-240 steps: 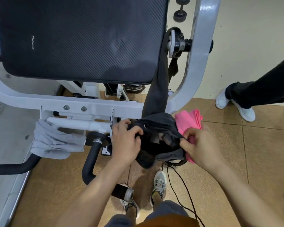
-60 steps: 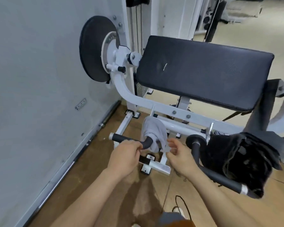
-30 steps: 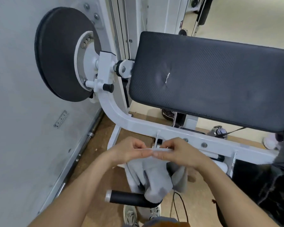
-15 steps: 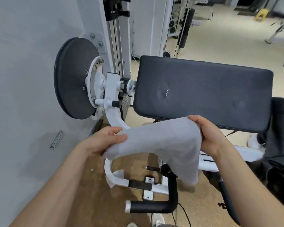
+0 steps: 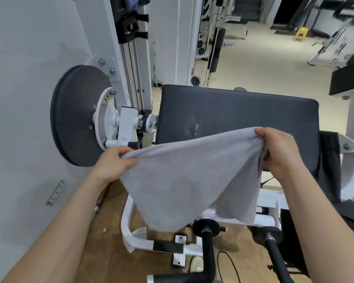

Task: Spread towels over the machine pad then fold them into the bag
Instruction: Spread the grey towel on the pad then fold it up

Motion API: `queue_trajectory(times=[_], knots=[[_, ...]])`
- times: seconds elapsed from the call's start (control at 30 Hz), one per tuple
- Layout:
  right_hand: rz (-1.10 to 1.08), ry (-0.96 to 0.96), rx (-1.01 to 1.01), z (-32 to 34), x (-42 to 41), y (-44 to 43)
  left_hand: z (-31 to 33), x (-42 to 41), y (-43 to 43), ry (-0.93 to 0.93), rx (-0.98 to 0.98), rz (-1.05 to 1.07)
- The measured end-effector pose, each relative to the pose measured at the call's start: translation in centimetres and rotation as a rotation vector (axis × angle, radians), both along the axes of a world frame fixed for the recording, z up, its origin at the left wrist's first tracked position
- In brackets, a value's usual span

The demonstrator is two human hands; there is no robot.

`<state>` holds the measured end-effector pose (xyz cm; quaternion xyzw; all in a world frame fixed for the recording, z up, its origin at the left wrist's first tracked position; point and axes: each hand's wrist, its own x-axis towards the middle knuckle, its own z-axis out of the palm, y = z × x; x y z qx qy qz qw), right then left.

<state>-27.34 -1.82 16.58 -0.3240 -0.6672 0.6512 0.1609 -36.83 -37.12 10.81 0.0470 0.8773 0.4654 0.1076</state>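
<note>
**Before the Pad, a Grey Towel Is Held Open**

At the far left a pale wall (image 5: pixel 18 99) is seen, and beside it a black disc (image 5: pixel 76 115) is mounted on the machine's white frame (image 5: pixel 129 227). Just right of the disc, one upper corner of the grey towel (image 5: pixel 184 180) is pinched by the left hand (image 5: pixel 114 162), with the fingers curled over the cloth's edge. From there the towel is stretched across to the right, its top edge drawn fairly taut and its body sagging in the air above the black handle (image 5: pixel 207 248). Behind it the machine pad (image 5: pixel 243 111) is left bare (whether the top hem touches the pad's near edge cannot be told). The other upper corner is gripped by the right hand (image 5: pixel 280 152), and here the cloth is bunched rather than flat. At the far right a dark strap (image 5: pixel 331 166) is hung from the frame; what it belongs to is not shown plainly.

The spreading step is judged to be in hand: the towel is opened but not yet laid. For the next move, both hands would need to be lifted and carried forward together, the bunched corner opened out, and the cloth lowered flat across the pad.
</note>
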Motion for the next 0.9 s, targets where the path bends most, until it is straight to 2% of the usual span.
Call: queue_trajectory(times=[0.1, 0.2, 0.3, 0.4, 0.5, 0.6, 0.77, 0.83, 0.9], knots=[[-0.076, 0.085, 0.235, -1.0, -2.6, 2.2, -0.4, -2.0, 2.5, 0.07, 0.064, 0.116], [-0.184, 0.088, 0.473, -2.3, -6.2, 5.4, -0.5, -4.1, 6.0, 0.171, 0.099, 0.272], [-0.291, 0.087, 0.625, -3.4, -9.6, 8.9, -0.2, -6.5, 9.8, 0.294, 0.129, 0.391], [-0.313, 0.078, 0.739, -3.7, -13.3, 12.3, 0.7, -10.1, 13.6, 0.418, 0.098, 0.396], [-0.261, 0.07, 0.83, -4.2, -17.2, 14.9, 1.5, -14.9, 16.2, 0.485, 0.035, 0.405], [-0.175, 0.051, 0.892, -4.9, -20.3, 15.6, 1.9, -20.3, 17.6, 0.474, -0.063, 0.481], [0.145, -0.225, 1.163, -6.9, -23.5, 14.2, 0.1, -24.0, 18.7, 0.418, -0.32, 0.393], [0.156, -0.174, 1.223, -7.2, -24.0, 12.8, -1.8, -21.9, 18.9, 0.463, -0.413, 0.298], [0.199, -0.007, 1.281, -7.3, -24.7, 10.8, -3.9, -18.1, 19.1, 0.436, -0.412, 0.217]])
